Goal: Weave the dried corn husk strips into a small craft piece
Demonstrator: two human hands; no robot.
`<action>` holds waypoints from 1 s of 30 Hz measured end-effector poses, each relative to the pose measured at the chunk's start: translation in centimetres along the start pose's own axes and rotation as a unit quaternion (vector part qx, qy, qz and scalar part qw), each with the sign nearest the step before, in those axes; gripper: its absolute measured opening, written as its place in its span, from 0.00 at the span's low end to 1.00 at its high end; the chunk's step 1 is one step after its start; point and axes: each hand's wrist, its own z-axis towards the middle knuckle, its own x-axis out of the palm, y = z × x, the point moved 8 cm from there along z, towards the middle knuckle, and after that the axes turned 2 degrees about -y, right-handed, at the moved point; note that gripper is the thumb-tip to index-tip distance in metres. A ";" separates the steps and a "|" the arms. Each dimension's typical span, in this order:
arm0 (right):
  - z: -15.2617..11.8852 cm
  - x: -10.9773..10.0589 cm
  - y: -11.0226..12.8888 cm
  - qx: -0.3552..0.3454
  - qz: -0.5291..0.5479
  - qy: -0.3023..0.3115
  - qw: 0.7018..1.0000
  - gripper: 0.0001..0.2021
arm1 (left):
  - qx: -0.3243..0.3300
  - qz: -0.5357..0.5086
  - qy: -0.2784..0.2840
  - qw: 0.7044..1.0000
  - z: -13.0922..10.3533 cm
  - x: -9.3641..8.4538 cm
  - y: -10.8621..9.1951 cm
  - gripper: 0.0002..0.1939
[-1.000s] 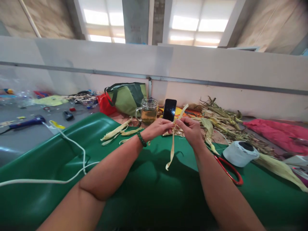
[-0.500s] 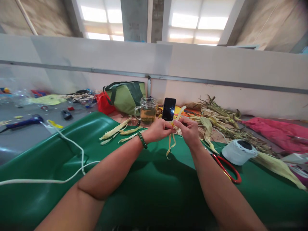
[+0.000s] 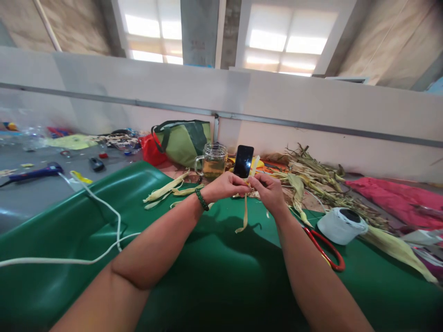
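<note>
Pinched between the fingertips of my left hand (image 3: 228,186) and my right hand (image 3: 270,193) is a pale corn husk strip (image 3: 246,212). One end hangs down over the green mat (image 3: 221,272); another end sticks up above my right fingers. My fingertips are almost touching, and the part of the strip between them is mostly hidden. Just behind my hands a black phone (image 3: 243,160) stands upright. Beside it is a glass mug (image 3: 213,163) of amber liquid. More corn husks (image 3: 166,189) lie to the left of my hands.
Red-handled scissors (image 3: 327,251) and a white spool of thread (image 3: 342,226) lie right of my right arm. Dried husks and stalks (image 3: 314,170) are heaped behind. A white cord (image 3: 104,203) crosses the mat at left. A green bag (image 3: 187,143) rests against the wall.
My right hand has moved slightly left and down, closer to my left. The strip now hangs as one straighter tail, and its upper end stands more upright. The camera has tilted slightly up.
</note>
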 end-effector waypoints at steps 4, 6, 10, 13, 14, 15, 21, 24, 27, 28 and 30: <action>-0.1 0.2 -0.1 -0.009 -0.029 -0.011 0.999 0.15 | 0.031 0.058 0.005 0.998 0.3 0.0 -0.2 0.11; 0.0 0.4 -0.9 0.018 -0.012 -0.001 1.000 0.17 | 0.028 0.046 0.000 0.999 0.4 -0.1 0.1 0.10; 0.2 0.8 -1.7 0.051 0.039 0.048 0.997 0.17 | -0.026 -0.088 -0.056 0.994 0.3 -1.0 1.1 0.13; 0.2 0.8 -1.1 0.036 0.035 0.095 0.994 0.14 | -0.054 -0.171 -0.065 0.982 0.2 -1.1 1.4 0.15; 0.2 0.6 -0.8 0.028 0.024 0.101 0.994 0.13 | -0.056 -0.178 -0.064 0.980 0.1 -1.0 1.4 0.14; 0.2 0.3 -0.6 0.019 0.011 0.100 0.995 0.12 | -0.056 -0.177 -0.064 0.980 0.1 -1.1 1.2 0.13; 0.5 -1.2 -0.3 -0.031 -0.043 0.060 0.997 0.09 | -0.055 -0.141 -0.088 0.985 -0.3 -1.5 0.2 0.08; 0.5 -1.3 0.2 -0.058 -0.063 0.050 0.995 0.08 | -0.072 -0.123 -0.087 0.986 -0.4 -1.4 -0.1 0.07; 0.3 -1.3 0.7 -0.064 -0.065 0.049 0.995 0.07 | -0.085 -0.115 -0.080 0.986 -0.5 -1.4 -0.3 0.06; 0.3 -1.4 0.7 -0.060 -0.064 0.049 0.995 0.07 | -0.086 -0.114 -0.075 0.987 -0.6 -1.4 -0.4 0.07; 0.2 -1.4 0.9 -0.052 -0.063 0.050 0.995 0.07 | -0.086 -0.110 -0.064 0.988 -0.6 -1.4 -0.4 0.10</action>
